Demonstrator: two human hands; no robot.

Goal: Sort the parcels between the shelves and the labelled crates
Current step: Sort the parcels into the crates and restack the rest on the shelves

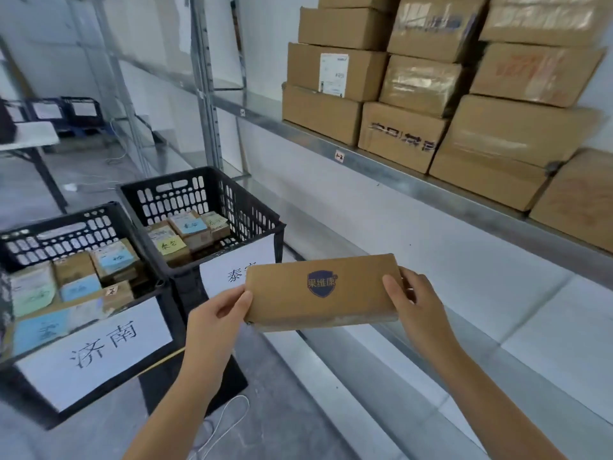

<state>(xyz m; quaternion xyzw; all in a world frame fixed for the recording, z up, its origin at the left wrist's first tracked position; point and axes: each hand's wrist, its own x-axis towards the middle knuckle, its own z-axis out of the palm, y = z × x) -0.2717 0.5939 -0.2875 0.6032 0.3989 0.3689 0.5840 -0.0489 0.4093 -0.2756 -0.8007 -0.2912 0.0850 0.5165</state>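
I hold a flat brown cardboard parcel (320, 292) with a blue shield logo in mid-air, in front of the shelving. My left hand (217, 315) grips its left end and my right hand (413, 298) grips its right end. To the left stand two black plastic crates with white paper labels: the near crate (83, 224) and the far crate (202, 190). Both hold several small parcels with coloured notes. Stacked brown boxes (431, 94) fill the metal shelf (374, 167) above the parcel.
A lower shelf level (447, 366) runs below my hands. Grey shelf uprights (207, 94) rise behind the crates. A white cord (225, 423) lies on the grey floor. More dark crates (63, 111) and a white table (30, 136) stand at the far left.
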